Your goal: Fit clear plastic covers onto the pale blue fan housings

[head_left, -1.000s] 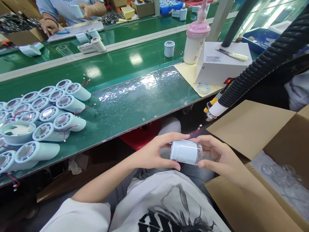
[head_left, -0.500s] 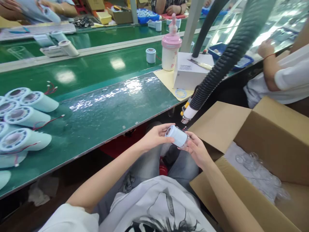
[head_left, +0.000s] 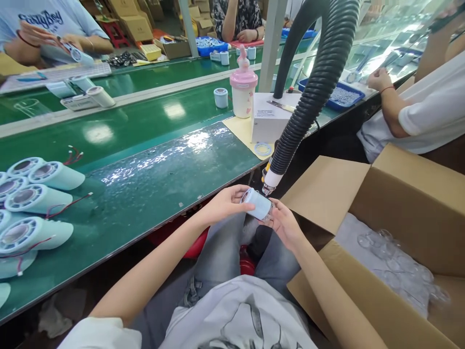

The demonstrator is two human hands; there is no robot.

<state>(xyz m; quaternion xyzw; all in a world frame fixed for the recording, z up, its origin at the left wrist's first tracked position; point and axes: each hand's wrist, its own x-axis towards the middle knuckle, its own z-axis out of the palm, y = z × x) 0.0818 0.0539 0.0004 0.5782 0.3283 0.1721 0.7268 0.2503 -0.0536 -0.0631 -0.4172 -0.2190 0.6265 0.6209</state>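
Over my lap I hold a light-blue cylindrical housing (head_left: 258,203), tilted, with a ringed opening at its left end. My left hand (head_left: 232,203) is closed around that left end, thumb on top. At the right end, my right hand (head_left: 283,220) grips a clear plastic piece (head_left: 270,213) that meets the housing; how far it is seated I cannot tell. Right above the housing is the metal tip of a nozzle (head_left: 269,184) on a black corrugated hose (head_left: 308,97). Whether tip and housing touch is unclear.
Several similar light-blue housings (head_left: 39,198) with thin wires stand on the green bench (head_left: 145,194) at left. An open cardboard box (head_left: 403,213) at right holds clear plastic pieces (head_left: 395,261). A white box (head_left: 271,121), a pink-lidded cup (head_left: 243,92) and a flat ring (head_left: 263,149) sit behind. Co-workers sit around.
The view has shifted a little. The housing in my hands is now closer to the nozzle tip, right beneath it. Both hands keep their grip.
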